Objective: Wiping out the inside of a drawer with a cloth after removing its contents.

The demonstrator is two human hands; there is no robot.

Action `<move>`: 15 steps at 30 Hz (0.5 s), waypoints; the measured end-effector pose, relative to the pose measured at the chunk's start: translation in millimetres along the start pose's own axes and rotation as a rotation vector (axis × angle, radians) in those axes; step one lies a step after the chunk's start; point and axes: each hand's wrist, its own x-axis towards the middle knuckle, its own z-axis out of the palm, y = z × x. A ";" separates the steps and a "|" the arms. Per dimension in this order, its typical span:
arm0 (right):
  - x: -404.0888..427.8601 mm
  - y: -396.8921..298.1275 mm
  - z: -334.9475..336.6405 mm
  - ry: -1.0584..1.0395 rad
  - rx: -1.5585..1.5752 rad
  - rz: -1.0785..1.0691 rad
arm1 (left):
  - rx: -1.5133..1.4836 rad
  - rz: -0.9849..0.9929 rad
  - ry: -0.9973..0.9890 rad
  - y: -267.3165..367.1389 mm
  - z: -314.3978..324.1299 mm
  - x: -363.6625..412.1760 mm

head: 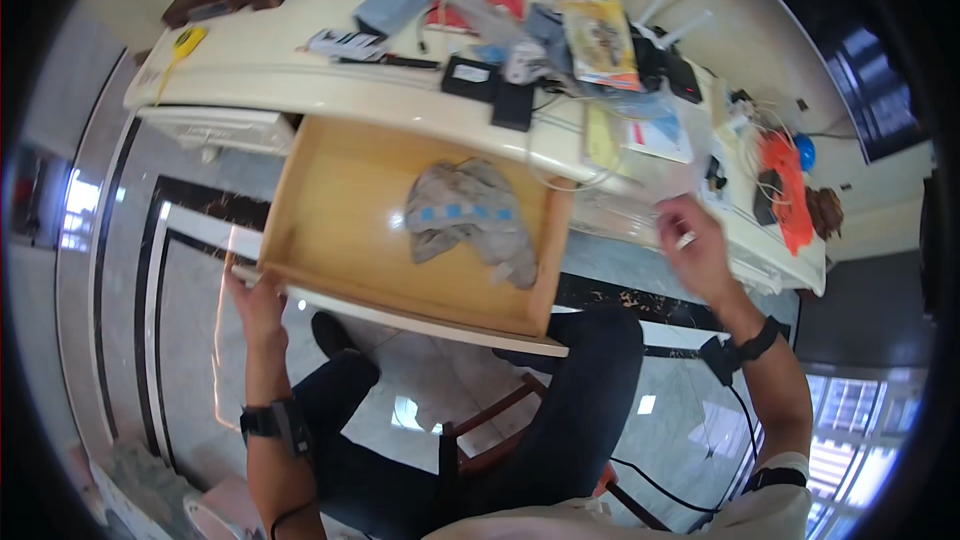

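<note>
A wooden drawer (337, 187) is pulled out in front of me, above my knees. My left hand (259, 307) grips the left end of its pale front panel, thumb on the inner side. Inside, toward the right, lies a crumpled grey cloth (469, 202) with a row of blue squares. My right hand (696, 247) is raised to the right of the drawer, near the front edge of the white cabinet (352, 101). Its fingers are curled and blurred. A small white spot shows among them; whether it is held or lies behind them is unclear.
On the cabinet top lie a yellow tape measure (184, 45), black boxes (469, 79), a yellow packet (600, 37), loose cables and an orange plastic bag (784, 191). A closed drawer (217, 127) is at left. A wooden stool (495, 420) stands below me.
</note>
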 end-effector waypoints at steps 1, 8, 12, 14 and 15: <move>5.6 -27.5 26.5 -0.137 -0.024 -0.039 | 0.011 0.021 -0.019 5.6 3.2 -2.2; 74.0 -37.4 208.3 -0.518 -0.340 -0.385 | 0.025 0.008 0.039 1.3 -0.2 -1.9; 120.7 -63.6 282.2 -0.484 -0.346 -0.579 | 0.019 -0.001 0.073 0.6 -3.5 -4.5; 157.9 -90.2 324.6 -0.368 -0.287 -0.618 | -0.008 -0.005 0.062 -1.1 0.8 -5.8; 175.2 -102.8 348.8 -0.305 -0.255 -0.610 | -0.032 0.005 0.041 -3.4 4.6 -4.2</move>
